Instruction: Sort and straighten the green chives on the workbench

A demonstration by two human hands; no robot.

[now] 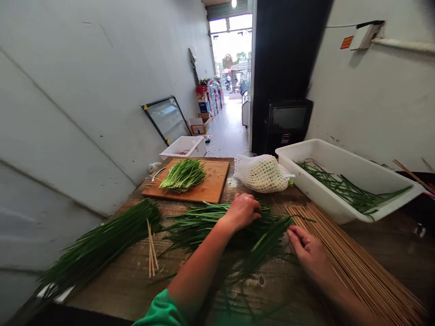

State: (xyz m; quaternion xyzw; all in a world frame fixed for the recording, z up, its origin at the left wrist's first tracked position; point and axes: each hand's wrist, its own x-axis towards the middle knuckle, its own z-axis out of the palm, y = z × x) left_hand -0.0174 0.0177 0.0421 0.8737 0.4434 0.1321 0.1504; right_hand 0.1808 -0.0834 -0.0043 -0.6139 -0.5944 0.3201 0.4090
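Note:
A loose pile of garlic chives point(200, 222) lies across the middle of the wooden table. My left hand point(243, 210) rests on its right part, fingers curled down among the leaves; the fingertips are partly hidden. Close by on the right, my right hand point(307, 246) pinches the end of a small bunch of chives point(268, 246) between thumb and fingers. That bunch slants down to the left, its lower leaves blurred. Long thin bamboo skewers point(353, 258) lie in a thick bundle beside and beneath my right forearm.
A larger chive bundle point(102, 244) and a few short sticks point(152, 251) lie left. Behind are a cutting board point(212, 181) bearing cut green stalks point(183, 174), a foam-net-wrapped bundle point(263, 174), and a white tub point(319, 149) with some chives. A wall borders the left.

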